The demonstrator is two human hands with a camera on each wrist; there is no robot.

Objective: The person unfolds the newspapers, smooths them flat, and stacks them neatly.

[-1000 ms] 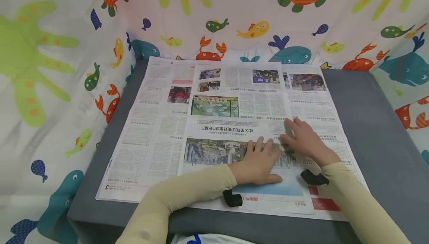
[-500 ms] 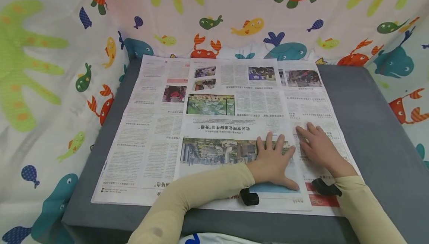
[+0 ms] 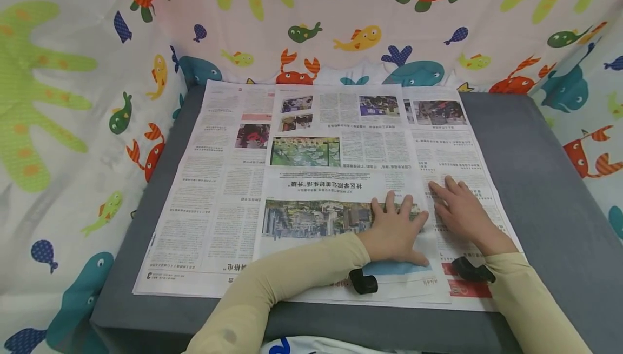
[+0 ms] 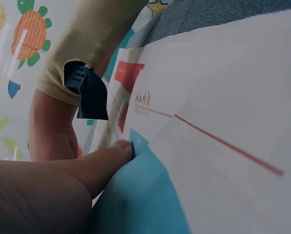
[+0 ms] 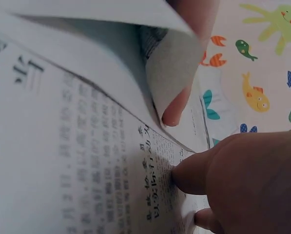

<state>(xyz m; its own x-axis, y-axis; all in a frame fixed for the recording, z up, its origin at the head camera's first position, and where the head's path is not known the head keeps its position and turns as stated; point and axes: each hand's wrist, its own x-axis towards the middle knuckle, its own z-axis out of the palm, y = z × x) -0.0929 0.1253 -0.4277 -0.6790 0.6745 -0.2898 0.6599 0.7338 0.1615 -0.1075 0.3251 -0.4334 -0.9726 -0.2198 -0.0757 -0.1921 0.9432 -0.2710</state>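
Observation:
A narrower newspaper sheet [image 3: 304, 151] lies over wider newspaper sheets [image 3: 194, 202], its print upside down from here. My left hand [image 3: 394, 238] rests with spread fingers on the sheet's city photo, near its right edge. The thumb [image 4: 108, 156] touches the blue printed area, where the paper bulges in the left wrist view. My right hand [image 3: 464, 216] lies just right of that edge, fingertips on the wider newspaper. In the right wrist view, the top sheet's edge [image 5: 172, 68] curls up beside a left fingertip [image 5: 174, 114], and the right hand's fingers [image 5: 191, 173] touch the print below.
The newspapers lie on a grey table [image 3: 540, 181], reaching near its front edge. A curtain [image 3: 272, 46] printed with sea animals surrounds the back and sides. Black wrist mounts [image 3: 364, 282] sit below both sleeves.
Both hands have moved right over the paper, the right hand from the top sheet's edge onto the wider sheet. The left thumb has drawn in slightly, and the top sheet's near right corner has shifted.

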